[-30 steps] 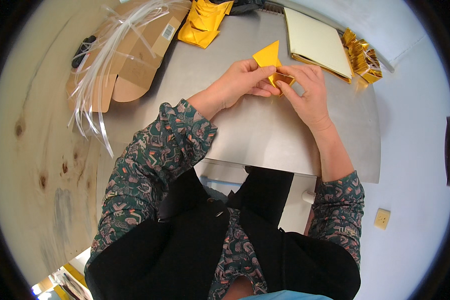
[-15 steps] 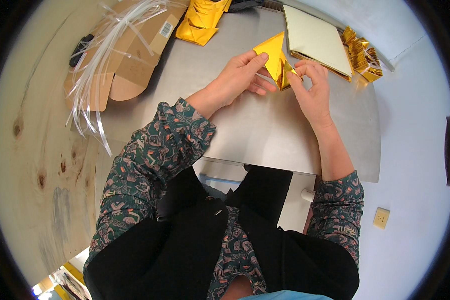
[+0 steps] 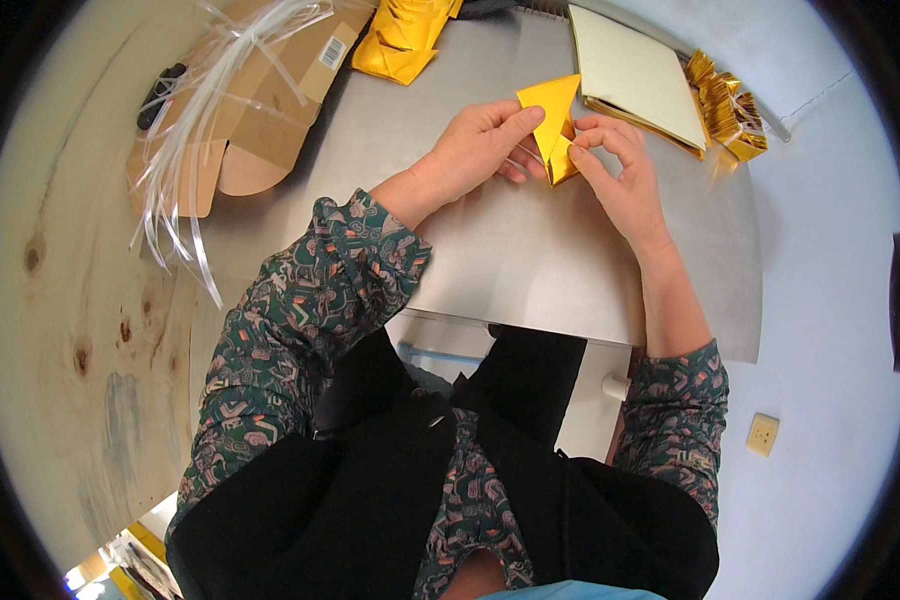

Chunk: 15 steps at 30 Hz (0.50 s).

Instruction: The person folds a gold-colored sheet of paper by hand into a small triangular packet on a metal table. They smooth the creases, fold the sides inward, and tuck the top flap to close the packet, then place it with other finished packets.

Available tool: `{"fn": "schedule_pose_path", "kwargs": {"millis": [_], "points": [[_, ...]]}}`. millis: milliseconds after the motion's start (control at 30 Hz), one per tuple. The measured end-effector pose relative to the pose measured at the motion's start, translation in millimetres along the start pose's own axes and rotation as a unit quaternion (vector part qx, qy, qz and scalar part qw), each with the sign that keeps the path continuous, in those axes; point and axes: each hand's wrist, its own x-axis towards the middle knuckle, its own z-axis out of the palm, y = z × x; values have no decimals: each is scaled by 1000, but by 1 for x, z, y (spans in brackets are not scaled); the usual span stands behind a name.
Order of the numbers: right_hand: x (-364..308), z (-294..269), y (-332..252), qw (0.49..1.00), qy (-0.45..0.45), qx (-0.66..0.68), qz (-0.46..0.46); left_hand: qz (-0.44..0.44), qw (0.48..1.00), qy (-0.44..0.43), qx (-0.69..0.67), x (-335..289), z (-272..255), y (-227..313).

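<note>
A sheet of shiny gold paper (image 3: 550, 112), folded to a pointed shape, is held above the metal table (image 3: 510, 260). My left hand (image 3: 480, 150) pinches its left side, thumb on top and the other fingers behind. On the right flap, my right hand (image 3: 620, 170) grips the folded edge between thumb and fingers. The lower end of the paper narrows to a point between both hands. Some of my left fingers are partly hidden behind the paper.
Folded gold paper pieces (image 3: 398, 45) lie at the far edge. A stack of pale sheets (image 3: 635, 80) sits back right, beside a gold bundle (image 3: 730, 115). At left are a cardboard box (image 3: 270, 130), white plastic strips (image 3: 205, 130) and a black object (image 3: 160, 95).
The right flap has swung in toward the middle, and my right hand has moved slightly left with it. The paper has shifted slightly right; my left hand keeps its hold.
</note>
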Motion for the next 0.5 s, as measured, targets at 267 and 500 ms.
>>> {"fn": "schedule_pose_path", "kwargs": {"millis": [267, 500], "points": [[-3, 2, 5, 997, -44, 51, -27, 17, 999, -40, 26, 2, 0, -9], [-1, -1, 1, 995, -69, 38, -61, 29, 995, -60, 76, 0, 2, -11]]}}
